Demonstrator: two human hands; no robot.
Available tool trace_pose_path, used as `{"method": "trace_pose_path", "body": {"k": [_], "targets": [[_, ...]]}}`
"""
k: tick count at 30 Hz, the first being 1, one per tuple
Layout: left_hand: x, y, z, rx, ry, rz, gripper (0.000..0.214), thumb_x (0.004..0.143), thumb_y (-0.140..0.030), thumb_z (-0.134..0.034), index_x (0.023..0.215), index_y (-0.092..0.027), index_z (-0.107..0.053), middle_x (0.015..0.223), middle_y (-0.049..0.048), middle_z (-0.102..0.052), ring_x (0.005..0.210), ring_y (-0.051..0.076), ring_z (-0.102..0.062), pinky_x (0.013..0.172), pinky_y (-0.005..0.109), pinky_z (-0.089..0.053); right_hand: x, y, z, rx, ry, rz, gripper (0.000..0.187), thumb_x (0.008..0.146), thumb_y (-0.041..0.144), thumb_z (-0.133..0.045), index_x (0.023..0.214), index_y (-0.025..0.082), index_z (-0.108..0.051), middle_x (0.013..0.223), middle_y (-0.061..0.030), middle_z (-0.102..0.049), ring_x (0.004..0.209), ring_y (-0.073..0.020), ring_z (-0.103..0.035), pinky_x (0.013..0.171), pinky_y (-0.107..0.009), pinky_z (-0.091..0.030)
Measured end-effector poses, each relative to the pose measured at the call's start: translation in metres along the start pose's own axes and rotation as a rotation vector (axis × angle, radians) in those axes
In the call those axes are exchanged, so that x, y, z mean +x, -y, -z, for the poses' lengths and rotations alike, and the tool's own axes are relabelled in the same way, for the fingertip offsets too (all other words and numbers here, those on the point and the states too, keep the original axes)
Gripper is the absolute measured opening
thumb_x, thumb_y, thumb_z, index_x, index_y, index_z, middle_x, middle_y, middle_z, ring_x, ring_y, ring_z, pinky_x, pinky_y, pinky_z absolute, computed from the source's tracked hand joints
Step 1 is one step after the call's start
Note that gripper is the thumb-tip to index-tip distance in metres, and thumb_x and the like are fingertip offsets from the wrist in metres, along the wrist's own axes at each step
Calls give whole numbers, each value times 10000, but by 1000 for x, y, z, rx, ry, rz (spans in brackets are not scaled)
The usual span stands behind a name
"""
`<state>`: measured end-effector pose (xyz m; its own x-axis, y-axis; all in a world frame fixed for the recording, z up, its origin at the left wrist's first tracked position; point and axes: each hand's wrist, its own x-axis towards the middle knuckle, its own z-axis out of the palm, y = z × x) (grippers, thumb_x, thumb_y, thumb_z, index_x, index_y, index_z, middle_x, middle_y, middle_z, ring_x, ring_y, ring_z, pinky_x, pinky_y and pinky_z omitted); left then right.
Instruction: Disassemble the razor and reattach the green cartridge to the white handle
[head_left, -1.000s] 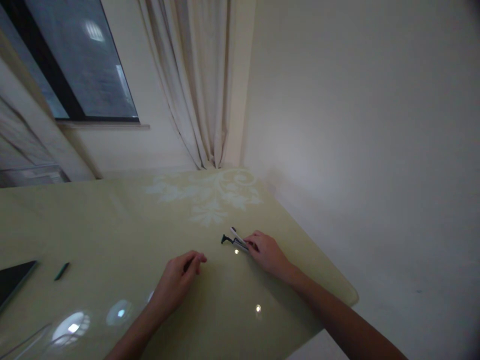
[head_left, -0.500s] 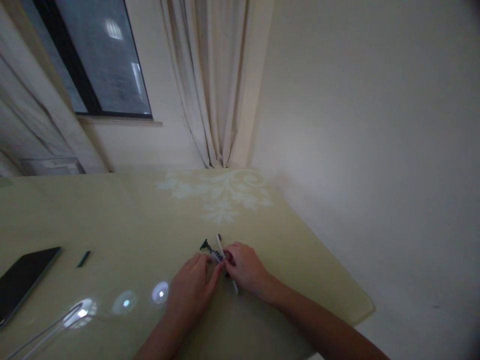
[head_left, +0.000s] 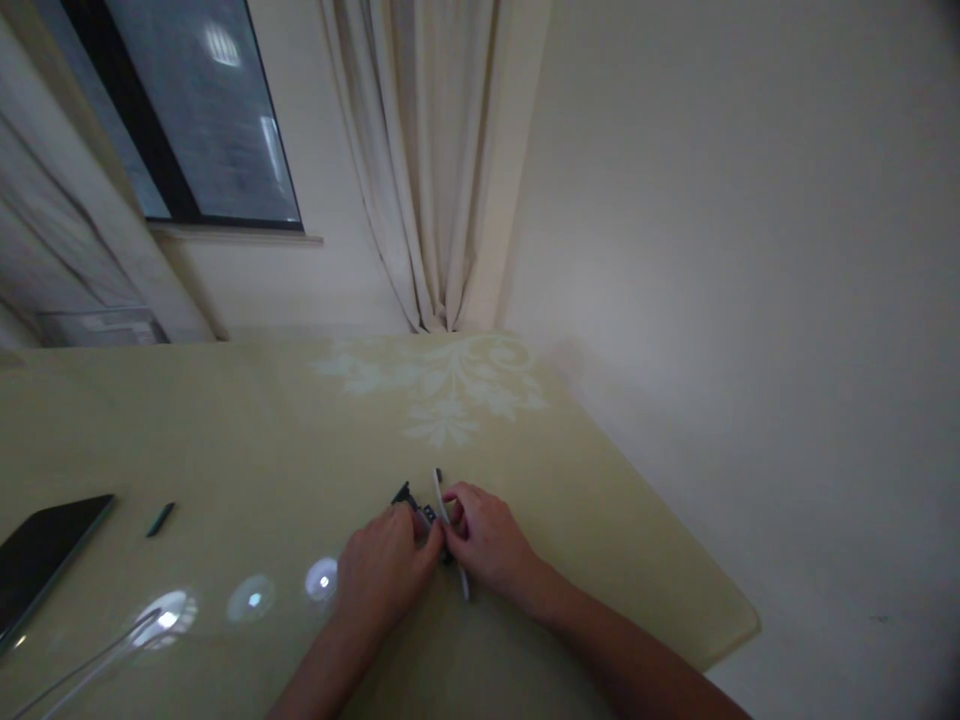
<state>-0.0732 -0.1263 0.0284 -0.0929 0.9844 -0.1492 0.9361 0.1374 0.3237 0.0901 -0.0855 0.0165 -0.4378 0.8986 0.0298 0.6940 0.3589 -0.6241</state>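
Close together over the table, both my hands work at two slim things that cross each other. My left hand [head_left: 390,555] pinches a razor [head_left: 403,494] by its handle, with the dark T-shaped head pointing up and left past the fingers. Between the thumb and fingers of my right hand [head_left: 487,530] is a thin white toothbrush [head_left: 439,490] with a dark tip at its far end. Its lower end shows below the hand. Where the two handles meet, the fingertips cover part of them, and I cannot tell whether they touch.
A dark tablet [head_left: 52,550] lies at the left, with a small dark green strip [head_left: 160,519] beside it. A white cable [head_left: 90,668] runs in at the lower left. The glossy table [head_left: 600,540] meets a wall at the right; a curtain [head_left: 431,180] hangs behind.
The razor has shifted slightly left and down with my left hand, its head turning a little. The toothbrush has tilted a little more upright in my right hand.
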Motion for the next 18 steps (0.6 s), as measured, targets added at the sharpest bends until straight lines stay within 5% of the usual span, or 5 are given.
{"method": "trace_pose_path", "body": {"k": [8,13,18], "targets": [[3,6,7,-45,68,63,344,980,-438,-516,842,-232,-754,956,156,-855,916,383,-804,705,393,-481,-2,-3,-5,15,24,23,459,877,128,-734,1330,195,-693,1072,-61,-723,866,-200,-686,858,-294,-539],[3,32,20,-66,92,75,302,939,-396,-534,764,-249,-732,851,94,-847,853,312,-800,685,342,-452,0,-6,-8,-31,30,81,395,932,215,-760,1322,234,-707,1270,-89,-659,1112,-243,-692,1002,-344,-539],[0,46,22,-51,106,82,319,950,-424,-504,776,-248,-705,879,95,-833,863,316,-781,687,347,-437,1,-4,-8,-90,23,72,287,947,274,-790,1225,219,-748,1331,-98,-612,1103,-246,-699,1003,-365,-556]]}}
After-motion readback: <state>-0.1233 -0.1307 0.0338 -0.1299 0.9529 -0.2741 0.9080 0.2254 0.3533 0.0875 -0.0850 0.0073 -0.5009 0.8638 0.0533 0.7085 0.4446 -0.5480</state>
